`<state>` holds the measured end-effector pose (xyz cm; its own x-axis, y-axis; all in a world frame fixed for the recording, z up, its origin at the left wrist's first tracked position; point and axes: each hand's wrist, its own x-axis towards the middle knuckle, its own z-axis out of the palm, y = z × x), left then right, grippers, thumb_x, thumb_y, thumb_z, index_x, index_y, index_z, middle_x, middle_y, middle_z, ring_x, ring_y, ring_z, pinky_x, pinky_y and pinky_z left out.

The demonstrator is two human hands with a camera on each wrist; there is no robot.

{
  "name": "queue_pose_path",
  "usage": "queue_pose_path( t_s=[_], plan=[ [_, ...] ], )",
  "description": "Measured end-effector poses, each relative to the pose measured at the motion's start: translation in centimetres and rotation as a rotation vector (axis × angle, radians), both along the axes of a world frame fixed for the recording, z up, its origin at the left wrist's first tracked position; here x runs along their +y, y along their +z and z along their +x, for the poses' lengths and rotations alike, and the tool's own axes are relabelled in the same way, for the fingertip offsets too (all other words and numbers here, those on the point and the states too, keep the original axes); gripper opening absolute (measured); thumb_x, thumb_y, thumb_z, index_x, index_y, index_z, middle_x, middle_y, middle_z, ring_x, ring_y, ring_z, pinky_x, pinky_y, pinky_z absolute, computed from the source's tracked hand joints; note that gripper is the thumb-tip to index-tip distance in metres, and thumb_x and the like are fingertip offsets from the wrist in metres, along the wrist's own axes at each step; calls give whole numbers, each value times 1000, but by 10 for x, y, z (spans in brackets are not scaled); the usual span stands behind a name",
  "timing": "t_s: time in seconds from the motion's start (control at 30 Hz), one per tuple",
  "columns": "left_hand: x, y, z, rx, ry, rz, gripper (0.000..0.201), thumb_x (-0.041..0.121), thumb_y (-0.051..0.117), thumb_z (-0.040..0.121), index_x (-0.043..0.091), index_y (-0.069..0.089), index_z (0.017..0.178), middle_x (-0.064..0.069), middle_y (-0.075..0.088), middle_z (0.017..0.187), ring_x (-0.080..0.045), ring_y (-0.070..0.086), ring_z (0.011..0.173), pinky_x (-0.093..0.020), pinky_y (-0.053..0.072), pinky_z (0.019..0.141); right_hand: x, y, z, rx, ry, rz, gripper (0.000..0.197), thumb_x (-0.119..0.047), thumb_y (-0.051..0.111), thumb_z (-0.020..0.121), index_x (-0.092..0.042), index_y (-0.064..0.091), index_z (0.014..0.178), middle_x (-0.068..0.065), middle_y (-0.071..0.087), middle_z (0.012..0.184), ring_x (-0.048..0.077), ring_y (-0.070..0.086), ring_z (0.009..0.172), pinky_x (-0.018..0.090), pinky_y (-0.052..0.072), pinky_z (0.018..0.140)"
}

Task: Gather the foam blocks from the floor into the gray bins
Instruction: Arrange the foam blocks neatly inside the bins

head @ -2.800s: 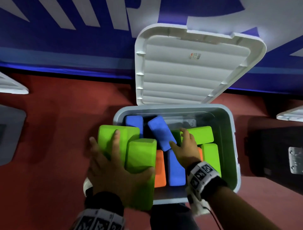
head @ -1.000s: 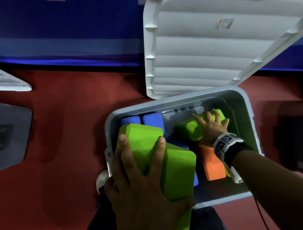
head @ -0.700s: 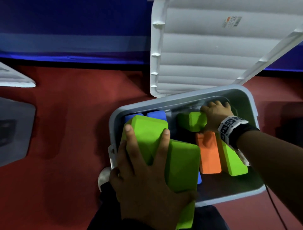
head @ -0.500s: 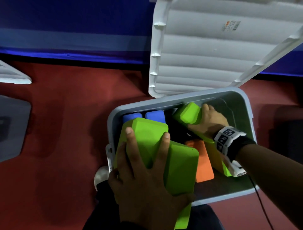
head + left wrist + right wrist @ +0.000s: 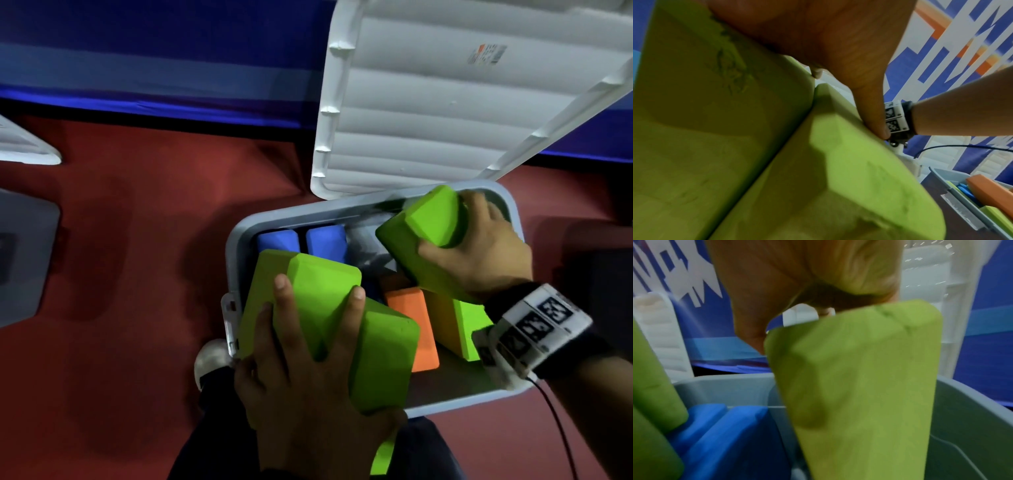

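1. The open gray plastic bin (image 5: 233,260) stands on the red floor (image 5: 137,240), its white ribbed lid (image 5: 428,113) raised at the far side against a blue wall (image 5: 171,51).
2. The left hand (image 5: 308,394) presses two bright green foam blocks together at the bin's near left corner; its fingers (image 5: 284,308) spread over the left green foam block (image 5: 274,308), and the thumb wraps the near side of the second green foam block (image 5: 383,356), which touches the first along one edge; both stand tilted over the bin's near rim.
3. In the left wrist view the same pair fills the frame, the left block (image 5: 705,129) and the second block (image 5: 838,186) meeting along a seam.
4. The right hand (image 5: 479,250) grips a third green foam block (image 5: 421,240) by its far end, fingers curled round it, and holds it tilted above the bin's far right part; the right wrist view shows this block (image 5: 859,386) pointing down into the bin, blurred.
5. Inside the bin, two blue foam blocks (image 5: 301,240) stand side by side at the far left; an orange foam block (image 5: 414,325) lies in the middle; a further green foam block (image 5: 462,329) lies just right of it, partly under the right wrist.
6. A banded wrist device with black-and-white markers (image 5: 534,325) sits on the right wrist.
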<state>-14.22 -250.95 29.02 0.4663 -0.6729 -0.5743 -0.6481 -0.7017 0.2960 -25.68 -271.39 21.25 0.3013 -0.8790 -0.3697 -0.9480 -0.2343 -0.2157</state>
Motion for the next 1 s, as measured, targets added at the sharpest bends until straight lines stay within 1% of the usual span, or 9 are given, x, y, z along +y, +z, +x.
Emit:
queue_pose_path(
  t_s=[0.1,0.2,0.4,0.5,0.6,0.73,0.8,0.87,1.0],
  plan=[
    [0,2,0,-7,-11,7,121,83,49,22,48,37,138,-19,19,154,-39,35,129,-56,41,81,10,15,-22,-125,-203,-73,80,-58,69,66,-22,38,130,9,50,130,33,51,117,44,43,89],
    [-3,3,1,-6,-17,24,130,83,59,15,48,35,138,-21,20,153,-40,35,128,-57,42,80,22,30,-35,-253,-367,-129,83,-58,63,60,-19,37,129,11,53,128,32,53,114,44,43,89],
    [-10,5,5,-4,-24,39,133,82,63,11,47,40,137,-22,20,153,-38,34,126,-58,43,78,54,40,-24,-426,-475,-107,89,-66,55,53,-17,37,126,7,57,118,28,57,107,34,40,81],
    [-10,6,6,2,-20,42,133,82,63,11,47,40,137,-22,21,153,-38,35,125,-57,44,77,66,35,-18,-435,-505,-81,93,-68,56,51,-17,35,125,7,56,118,29,57,107,36,41,83],
    [-8,7,5,1,-28,40,133,82,63,11,47,40,137,-22,20,153,-39,35,125,-56,44,77,83,29,-16,-392,-455,-71,94,-64,62,51,-13,35,124,11,57,118,34,57,106,39,44,83],
    [-2,7,6,12,-29,36,135,86,60,11,47,37,138,-22,20,153,-38,35,126,-58,44,78,94,23,-12,-313,-327,34,97,-67,53,49,-12,34,127,12,59,116,36,60,100,38,45,75],
    [1,7,8,9,-33,24,133,87,59,13,47,37,137,-22,21,152,-38,35,126,-58,44,78,89,16,-4,-277,-294,98,95,-65,61,54,-13,33,128,11,58,118,35,59,102,38,46,78],
    [1,8,10,10,-8,14,126,86,57,20,47,35,138,-22,20,153,-39,35,126,-57,44,79,80,10,13,-212,-223,159,88,-57,73,63,-13,33,127,10,54,123,35,58,104,40,46,80],
    [-7,8,22,-4,67,27,118,85,40,30,47,31,141,-21,12,155,-41,34,124,-58,45,77,50,-4,52,-84,-195,320,81,-52,72,69,-13,31,127,13,46,128,39,55,110,42,43,88]
  ],
)
